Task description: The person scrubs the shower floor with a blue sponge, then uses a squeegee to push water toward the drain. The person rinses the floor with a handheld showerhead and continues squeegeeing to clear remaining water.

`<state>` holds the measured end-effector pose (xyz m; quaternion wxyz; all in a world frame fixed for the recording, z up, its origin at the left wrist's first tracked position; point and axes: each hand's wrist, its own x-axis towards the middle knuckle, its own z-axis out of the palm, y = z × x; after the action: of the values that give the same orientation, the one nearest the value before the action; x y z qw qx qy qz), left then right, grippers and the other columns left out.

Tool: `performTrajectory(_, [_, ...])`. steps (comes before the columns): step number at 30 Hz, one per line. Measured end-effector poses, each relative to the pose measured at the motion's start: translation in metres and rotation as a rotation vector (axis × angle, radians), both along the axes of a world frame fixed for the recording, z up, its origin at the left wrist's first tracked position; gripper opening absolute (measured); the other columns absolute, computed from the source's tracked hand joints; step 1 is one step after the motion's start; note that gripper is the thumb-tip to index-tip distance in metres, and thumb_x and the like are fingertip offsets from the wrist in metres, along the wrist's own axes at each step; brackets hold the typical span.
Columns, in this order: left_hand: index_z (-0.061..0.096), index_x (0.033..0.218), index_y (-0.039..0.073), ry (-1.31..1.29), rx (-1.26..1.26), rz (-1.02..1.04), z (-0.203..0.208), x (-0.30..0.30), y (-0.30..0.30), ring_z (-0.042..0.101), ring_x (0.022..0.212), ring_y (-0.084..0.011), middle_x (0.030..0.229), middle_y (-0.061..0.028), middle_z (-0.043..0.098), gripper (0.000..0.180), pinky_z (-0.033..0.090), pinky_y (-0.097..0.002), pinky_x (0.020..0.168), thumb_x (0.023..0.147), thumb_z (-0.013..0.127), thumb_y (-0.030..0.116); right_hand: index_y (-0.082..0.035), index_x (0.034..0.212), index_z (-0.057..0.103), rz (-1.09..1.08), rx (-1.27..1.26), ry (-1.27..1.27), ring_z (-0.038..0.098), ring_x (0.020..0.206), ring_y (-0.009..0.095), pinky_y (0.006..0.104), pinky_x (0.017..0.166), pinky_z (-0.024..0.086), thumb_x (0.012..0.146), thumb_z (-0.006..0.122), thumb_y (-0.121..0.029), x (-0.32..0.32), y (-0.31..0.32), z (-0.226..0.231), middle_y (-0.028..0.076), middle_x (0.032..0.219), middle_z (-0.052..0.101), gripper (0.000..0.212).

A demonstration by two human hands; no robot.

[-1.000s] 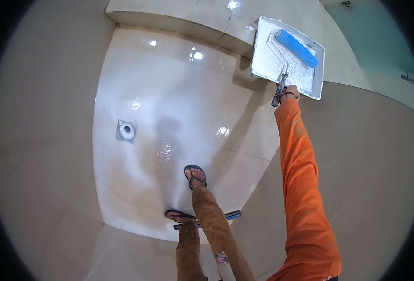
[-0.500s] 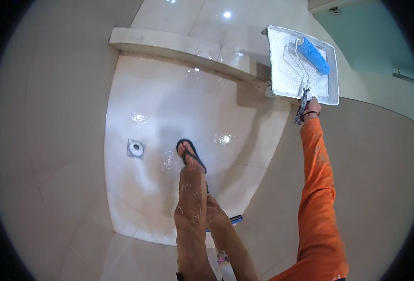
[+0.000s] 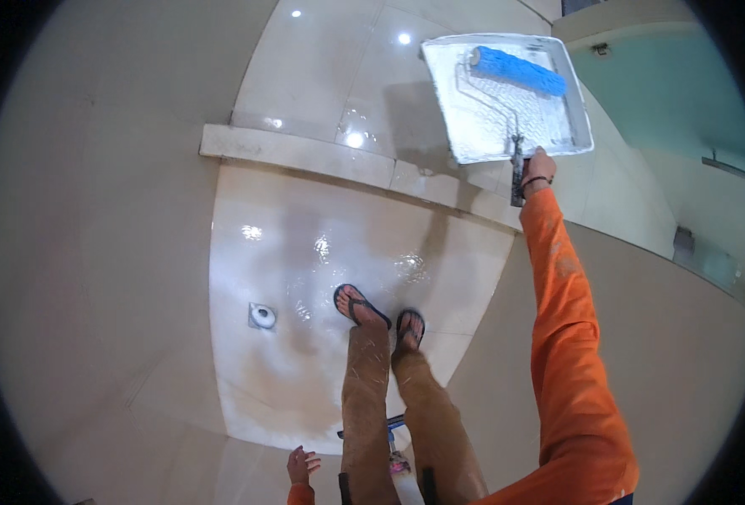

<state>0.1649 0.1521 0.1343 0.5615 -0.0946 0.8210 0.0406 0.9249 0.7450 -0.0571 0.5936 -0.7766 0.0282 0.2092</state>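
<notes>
Out at arm's length, my right hand (image 3: 538, 171) grips the near edge of a white paint tray (image 3: 581, 93). A paint roller with a fluffy blue sleeve (image 3: 520, 71) lies across the tray's paint-smeared inside. Its dark handle (image 3: 517, 172) sticks out over the near edge, right beside my fingers; whether they also hold it I cannot tell. Low in the picture, to the left of my legs, is my left hand (image 3: 303, 465), empty with its fingers apart.
Under my flip-flops the shower floor (image 3: 322, 370) is wet, with a round drain (image 3: 262, 316) at left. A raised stone curb (image 3: 305, 164) crosses ahead. Behind my legs are a blue and black squeegee (image 3: 395, 423) and a white bottle (image 3: 404, 484). Greenish glass (image 3: 650, 93) stands far right.
The tray and roller have swung left and slightly farther out with my right hand. My left hand has come into view. My view has shifted, and both feet now show.
</notes>
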Motion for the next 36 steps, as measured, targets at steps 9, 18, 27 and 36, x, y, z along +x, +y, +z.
performTrajectory(9, [0.048, 0.133, 0.011, 0.259, 0.072, 0.076, 0.009, 0.076, -0.087, 0.069, 0.07, -0.0269, 0.1, -0.0151, 0.067, 0.038, 0.059, -0.0378, 0.057, 0.101, 0.049, 0.031, 0.001, 0.092, 0.058, 0.127, 0.085, 0.108, 0.058, 0.057, 0.024, 0.0398, 0.049, 0.047, 0.089, 0.061, -0.02, 0.015, 0.006, -0.034, 0.011, 0.078, 0.061, 0.022])
performTrajectory(18, [0.051, 0.132, 0.008, 0.09, 0.009, 0.082, 0.019, 0.263, -0.274, 0.065, 0.069, -0.0208, 0.092, -0.0121, 0.068, 0.043, 0.054, -0.0321, 0.058, 0.098, 0.058, 0.033, 0.011, 0.094, 0.066, 0.315, 0.119, 0.123, 0.064, 0.077, 0.023, 0.0385, 0.073, 0.048, 0.084, 0.058, -0.021, -0.001, 0.009, -0.019, 0.017, 0.084, 0.07, 0.034])
performTrajectory(27, [0.056, 0.127, 0.007, 0.043, 0.076, 0.042, 0.009, 0.326, -0.397, 0.062, 0.067, -0.0159, 0.09, -0.0084, 0.067, 0.038, 0.052, -0.0286, 0.057, 0.098, 0.058, 0.031, 0.005, 0.079, 0.06, 0.466, 0.126, -0.127, 0.059, 0.07, 0.021, 0.0387, 0.068, 0.048, 0.087, 0.066, -0.024, 0.003, -0.003, 0.007, 0.011, 0.072, 0.062, 0.031])
performTrajectory(36, [0.047, 0.133, 0.006, -0.018, 0.021, 0.206, 0.056, 0.365, -0.356, 0.07, 0.075, -0.0258, 0.103, -0.0172, 0.067, 0.038, 0.06, -0.0378, 0.064, 0.102, 0.049, 0.028, 0.006, 0.113, 0.064, 0.794, -0.212, -0.152, 0.068, 0.084, 0.029, 0.0437, 0.075, 0.053, 0.094, 0.057, -0.047, 0.011, 0.029, 0.014, 0.014, 0.094, 0.07, 0.057])
